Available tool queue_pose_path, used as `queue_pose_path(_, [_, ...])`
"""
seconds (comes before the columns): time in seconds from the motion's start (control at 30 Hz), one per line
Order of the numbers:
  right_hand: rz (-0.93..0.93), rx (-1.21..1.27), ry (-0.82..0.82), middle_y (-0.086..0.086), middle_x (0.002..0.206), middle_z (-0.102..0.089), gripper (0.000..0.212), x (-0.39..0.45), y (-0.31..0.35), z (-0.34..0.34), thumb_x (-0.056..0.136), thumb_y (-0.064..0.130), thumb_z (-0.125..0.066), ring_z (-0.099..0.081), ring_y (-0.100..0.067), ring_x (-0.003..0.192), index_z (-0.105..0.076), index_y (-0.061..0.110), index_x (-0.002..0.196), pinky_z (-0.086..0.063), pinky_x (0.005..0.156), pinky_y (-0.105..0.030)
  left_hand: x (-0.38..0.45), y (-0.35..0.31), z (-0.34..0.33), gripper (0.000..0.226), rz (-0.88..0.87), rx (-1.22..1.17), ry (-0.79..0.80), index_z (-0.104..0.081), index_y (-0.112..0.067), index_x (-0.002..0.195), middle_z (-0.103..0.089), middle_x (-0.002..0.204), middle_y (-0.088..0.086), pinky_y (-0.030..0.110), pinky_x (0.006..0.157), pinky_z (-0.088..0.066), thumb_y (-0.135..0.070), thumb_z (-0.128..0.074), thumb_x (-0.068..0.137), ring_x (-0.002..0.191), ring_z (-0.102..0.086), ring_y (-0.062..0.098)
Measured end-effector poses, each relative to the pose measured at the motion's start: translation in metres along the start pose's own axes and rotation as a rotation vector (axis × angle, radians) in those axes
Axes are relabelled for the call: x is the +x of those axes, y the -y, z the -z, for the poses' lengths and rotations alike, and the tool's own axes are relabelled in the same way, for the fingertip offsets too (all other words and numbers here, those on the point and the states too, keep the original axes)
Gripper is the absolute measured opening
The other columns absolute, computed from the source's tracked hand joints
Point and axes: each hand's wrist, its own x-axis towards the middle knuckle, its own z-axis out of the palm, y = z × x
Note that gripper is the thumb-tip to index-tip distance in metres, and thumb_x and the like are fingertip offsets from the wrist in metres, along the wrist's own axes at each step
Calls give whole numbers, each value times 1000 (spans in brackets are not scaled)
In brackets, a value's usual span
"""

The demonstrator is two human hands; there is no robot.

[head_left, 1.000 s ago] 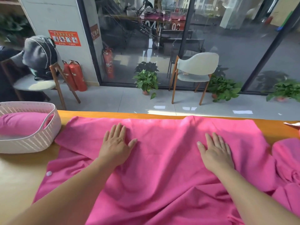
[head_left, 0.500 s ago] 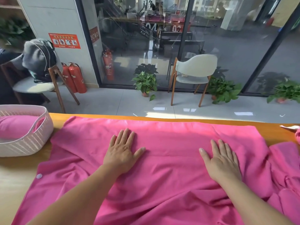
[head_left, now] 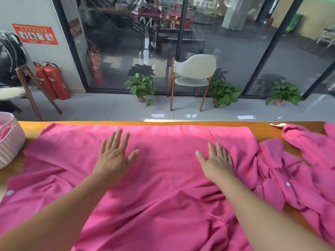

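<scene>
The big pink cloth (head_left: 168,192) is spread out on the tabletop (head_left: 262,131). Its far part looks smoothed flat, but the near part and the right side are wrinkled, so more smoothing seems to be needed. The left hand (head_left: 114,160) and the right hand (head_left: 216,163) are both laid flat on top of the cloth with fingers straight and nothing gripped, and the cloth is found right under them, reaching out past them on every side.

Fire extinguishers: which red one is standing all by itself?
The fire extinguisher just right of the dark window frame. The other two stand side by side against the white wall, left of that frame.
</scene>
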Motion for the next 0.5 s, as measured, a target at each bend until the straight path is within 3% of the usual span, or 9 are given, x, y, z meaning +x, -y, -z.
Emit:
queue_pose_path(0.07, [7, 47, -76, -6, 166, 5, 75, -21, 0, 5, 99, 64, -22, 4, -22, 153, -6, 21, 159, 0, 123, -41, -14, -18, -2, 86, -29, -28, 42, 0, -26, 155, 14, 162, -3, 41, 121, 8, -79, -6, 86, 149, 15, 15])
queue_pose_path(0.17, [128, 39, -54, -9, 166, -2, 69, -65, 0, 8, 101, 56, -32, -3, -23, 153, -20, 18, 157, -1, 122, -36, -41, -32, -8, 76, -44, 44, 210, -6, -26, 157, 6, 164, 0, 44, 121, 3, -67, -21, 94, 150, 8, 19])
queue_pose_path(0.3, [281, 233, -187, -13, 156, -33, 45, -128, -14, 18, 95, 36, -60, -29, -24, 145, -60, 11, 132, -19, 118, -29, -75, -41, 11, 64, -112, -109, 8, -33, -16, 150, -23, 159, 10, 43, 120, -11, -53, -40, 98, 148, -16, 27])
queue_pose_path(0.4, [322, 234, -160, -9, 140, -51, 31, -176, -29, 18, 89, 28, -68, -45, -23, 133, -70, 11, 114, -29, 110, -25, -113, -52, 21, 61, -190, -183, 37, -53, -13, 137, -44, 145, 12, 44, 114, -28, -54, -45, 92, 135, -39, 32])
queue_pose_path(0.5, [364, 248, -78, -3, 121, -58, 19, -219, -36, 17, 87, 26, -70, -55, -19, 115, -73, 13, 101, -35, 100, -23, -156, -65, 26, 55, -275, -260, -7, -68, -10, 110, -62, 114, 11, 45, 92, -50, -52, -44, 84, 105, -60, 34])
